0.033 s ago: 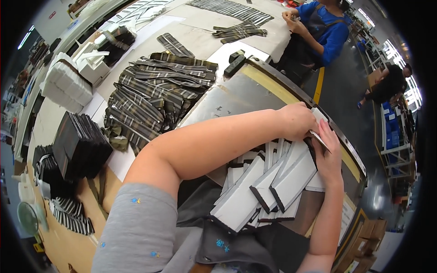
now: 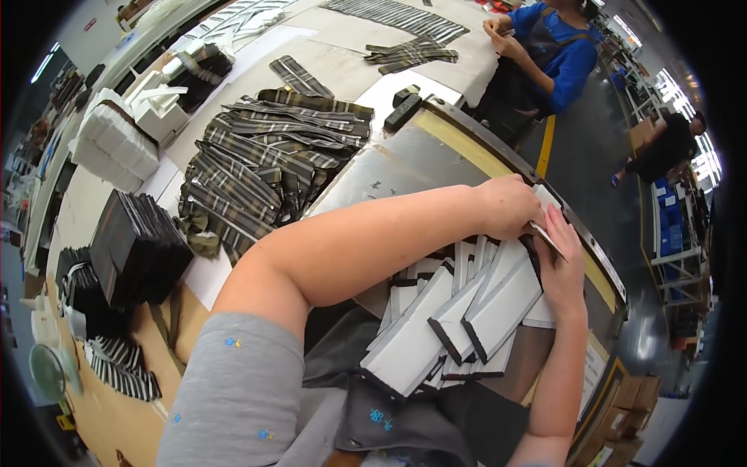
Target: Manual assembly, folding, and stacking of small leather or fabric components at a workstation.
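My left forearm reaches across to the right, and my left hand (image 2: pixel 510 206) is closed on a flat white strip (image 2: pixel 547 198) at the metal plate's far right edge. My right hand (image 2: pixel 562 261) holds the same strip from the right, thumb and fingers pressed round it. Most of the strip is hidden behind both hands. Just below them lies a loose, overlapping pile of white strips with dark edges (image 2: pixel 412 335), fanned out toward my lap.
A metal plate (image 2: pixel 412 167) with a dark block (image 2: pixel 401 114) lies ahead. Plaid fabric strips (image 2: pixel 264 148) are heaped left of it. Black pieces (image 2: pixel 136 249), white bundles (image 2: pixel 117 144) and striped pieces (image 2: pixel 117 370) stand further left. A co-worker in blue (image 2: pixel 572 62) is at the far right.
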Tool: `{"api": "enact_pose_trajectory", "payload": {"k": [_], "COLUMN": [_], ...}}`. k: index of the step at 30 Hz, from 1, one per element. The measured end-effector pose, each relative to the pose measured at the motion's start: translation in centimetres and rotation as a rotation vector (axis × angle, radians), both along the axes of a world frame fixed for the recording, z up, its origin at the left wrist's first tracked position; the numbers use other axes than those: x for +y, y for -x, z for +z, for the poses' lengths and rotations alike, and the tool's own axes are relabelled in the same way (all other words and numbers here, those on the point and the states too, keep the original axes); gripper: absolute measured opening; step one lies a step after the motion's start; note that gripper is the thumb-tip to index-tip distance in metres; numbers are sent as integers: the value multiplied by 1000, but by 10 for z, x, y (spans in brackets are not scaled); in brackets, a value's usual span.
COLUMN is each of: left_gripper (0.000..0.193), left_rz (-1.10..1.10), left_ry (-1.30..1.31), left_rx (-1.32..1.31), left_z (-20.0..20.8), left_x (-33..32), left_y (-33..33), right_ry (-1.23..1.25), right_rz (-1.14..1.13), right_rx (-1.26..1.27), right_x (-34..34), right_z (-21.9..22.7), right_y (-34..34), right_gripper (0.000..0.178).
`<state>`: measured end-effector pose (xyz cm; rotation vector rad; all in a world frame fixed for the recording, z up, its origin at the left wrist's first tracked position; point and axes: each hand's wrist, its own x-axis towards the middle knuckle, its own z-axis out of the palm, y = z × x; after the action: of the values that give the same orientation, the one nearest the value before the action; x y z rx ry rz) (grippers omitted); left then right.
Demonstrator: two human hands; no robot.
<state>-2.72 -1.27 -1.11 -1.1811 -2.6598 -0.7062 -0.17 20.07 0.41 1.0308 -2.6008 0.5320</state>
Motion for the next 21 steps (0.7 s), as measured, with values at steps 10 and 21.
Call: {"api": "enact_pose_trajectory", "payload": {"k": [10, 21], "left_gripper": [50, 53], "left_rz": [-41, -17], "left_ry": [66, -95], "left_rx": [85, -87], "left_z": [8, 14], "left_x": [-5, -3], "left_y": [-4, -16], "right_ry": [-57, 51], "right_rz": [-26, -61], "right_rx": [59, -42], "right_x": [7, 8], "right_z": [3, 1], "right_y": [1, -6], "right_gripper": [41, 42]}}
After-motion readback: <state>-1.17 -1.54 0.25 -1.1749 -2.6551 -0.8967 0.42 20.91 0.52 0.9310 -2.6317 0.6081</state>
